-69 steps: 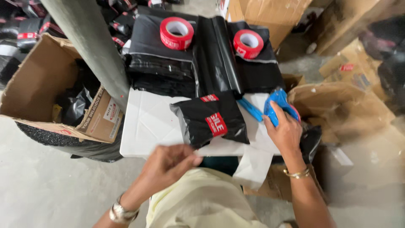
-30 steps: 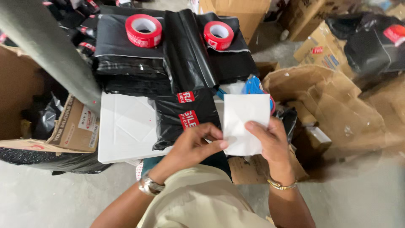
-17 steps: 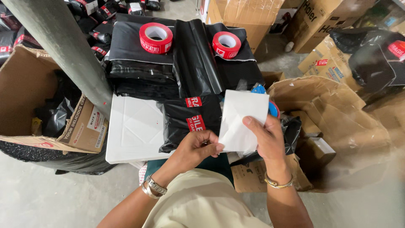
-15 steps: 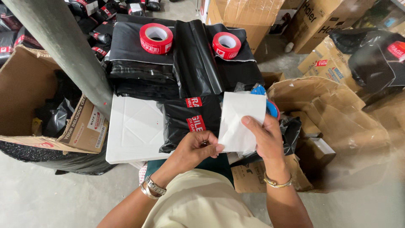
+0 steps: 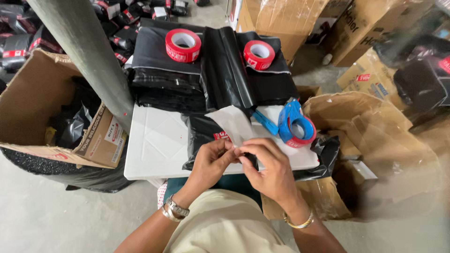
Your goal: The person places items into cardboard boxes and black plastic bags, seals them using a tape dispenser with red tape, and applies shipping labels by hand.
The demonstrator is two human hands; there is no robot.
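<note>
Paper (image 5: 233,124), a white sheet, lay tilted across the black plastic parcel (image 5: 205,137) on the white table (image 5: 157,145) in front of me. My left hand (image 5: 212,161) and my right hand (image 5: 268,169) met at its near edge, the fingertips of both pinched shut on the sheet's lower corner. Just to the right of the paper sat the blue tape dispenser (image 5: 293,125), loaded with red tape. Farther back, two red tape rolls (image 5: 183,45) rested on a stack of folded black bags (image 5: 159,75). An open cardboard box (image 5: 44,110) stood to my left, beside a grey pole (image 5: 86,56).
</note>
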